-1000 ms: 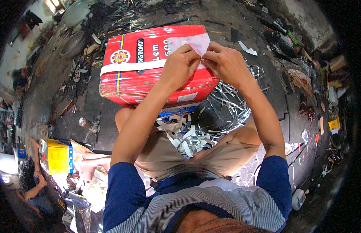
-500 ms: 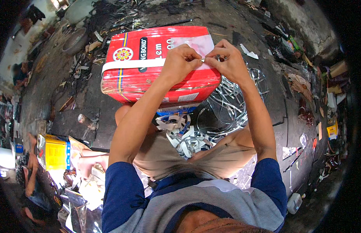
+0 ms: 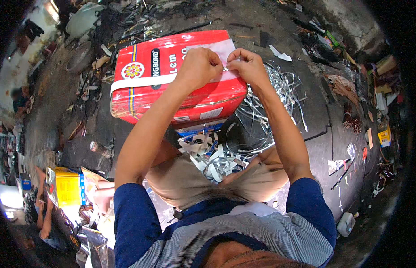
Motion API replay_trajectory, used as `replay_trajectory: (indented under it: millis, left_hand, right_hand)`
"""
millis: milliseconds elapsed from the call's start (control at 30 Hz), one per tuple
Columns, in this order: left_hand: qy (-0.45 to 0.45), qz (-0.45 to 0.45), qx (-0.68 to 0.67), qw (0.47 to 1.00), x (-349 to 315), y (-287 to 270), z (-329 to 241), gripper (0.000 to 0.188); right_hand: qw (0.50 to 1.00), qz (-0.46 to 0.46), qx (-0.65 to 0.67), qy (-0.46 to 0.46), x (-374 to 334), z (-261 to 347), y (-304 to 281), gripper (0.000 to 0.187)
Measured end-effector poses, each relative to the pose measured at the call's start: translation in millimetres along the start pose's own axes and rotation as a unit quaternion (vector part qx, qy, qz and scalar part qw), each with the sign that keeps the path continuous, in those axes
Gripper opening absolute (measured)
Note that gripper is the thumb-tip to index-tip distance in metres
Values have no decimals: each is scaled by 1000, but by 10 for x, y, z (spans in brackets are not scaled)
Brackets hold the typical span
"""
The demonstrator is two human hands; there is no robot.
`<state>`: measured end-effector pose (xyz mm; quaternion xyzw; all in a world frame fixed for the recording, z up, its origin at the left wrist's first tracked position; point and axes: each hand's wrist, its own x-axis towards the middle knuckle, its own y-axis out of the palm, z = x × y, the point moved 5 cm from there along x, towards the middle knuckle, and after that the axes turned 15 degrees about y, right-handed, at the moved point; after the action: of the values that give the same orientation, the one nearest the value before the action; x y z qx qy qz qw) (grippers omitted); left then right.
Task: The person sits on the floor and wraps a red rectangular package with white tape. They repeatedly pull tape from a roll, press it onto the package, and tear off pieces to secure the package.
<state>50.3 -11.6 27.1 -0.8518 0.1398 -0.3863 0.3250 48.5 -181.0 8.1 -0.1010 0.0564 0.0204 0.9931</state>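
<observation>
A red cardboard box [image 3: 203, 96] with a shiny wrapped surface stands in front of me. Around its top runs a white strip [image 3: 143, 82], which passes out of sight beneath my left hand [image 3: 199, 67]. The fingers of that hand are curled together over the box's right half. Close by, my right hand [image 3: 249, 66] pinches with thumb and index finger near the box's right edge. A tiny whitish piece shows between the two sets of fingertips, too small to name. Beneath both hands lies a pale pinkish patch [image 3: 223, 48] on the box.
Shiny silvery strips [image 3: 279, 96] lie tangled right of the box. White strip scraps [image 3: 212, 163] are heaped between my legs, by a blue object [image 3: 201, 128] under the box. A yellow tin [image 3: 67, 187] stands at left. Another person's arm [image 3: 46, 219] shows at far left.
The box and both hands appear shifted slightly left in view. My fingertips have drawn a little apart, the right hand's pinch staying near the small whitish piece.
</observation>
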Motion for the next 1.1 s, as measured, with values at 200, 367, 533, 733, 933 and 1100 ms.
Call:
replay_trajectory:
  millis: [200, 367, 533, 733, 933, 1100]
  left_hand:
    - [39, -6, -53, 998, 79, 16, -57, 17]
    - [49, -75, -99, 991, 113, 165, -92, 14]
    - [59, -84, -127, 987, 74, 265, -94, 9]
    - [72, -98, -149, 981, 161, 283, -120, 9]
    - [71, -98, -154, 981, 180, 315, -94, 8]
    - [37, -88, -162, 982, 139, 272, -84, 6]
  right_hand:
    - [997, -62, 29, -24, -37, -140, -203, 35]
    - [988, -67, -100, -94, -88, -76, -161, 38]
    - [926, 135, 319, 149, -113, -441, -84, 23]
    - [870, 133, 430, 201, -128, -670, -67, 31]
    - [991, -121, -56, 21, 207, -40, -367, 55]
    - [929, -205, -280, -129, 297, 160, -198, 38]
